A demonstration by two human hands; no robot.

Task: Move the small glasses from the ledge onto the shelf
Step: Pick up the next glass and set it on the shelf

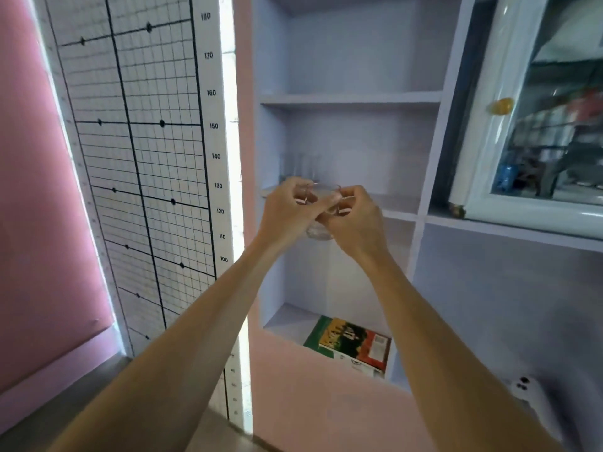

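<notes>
Both my hands are raised in front of the middle shelf (401, 205) of a pale lilac wall unit. My left hand (287, 213) and my right hand (354, 218) are closed together around small clear glasses (318, 231); the rounded base of one shows below my fingers. How many glasses I hold is hard to tell through the fingers. Faint clear glasses (298, 166) stand on the left end of the same shelf, just behind my hands.
An upper shelf (352, 99) sits above. A green and red box (350, 345) lies in the lower compartment. A glass-fronted cabinet door (535, 125) with a yellow knob stands at the right. A measuring grid chart (140, 158) covers the wall at the left.
</notes>
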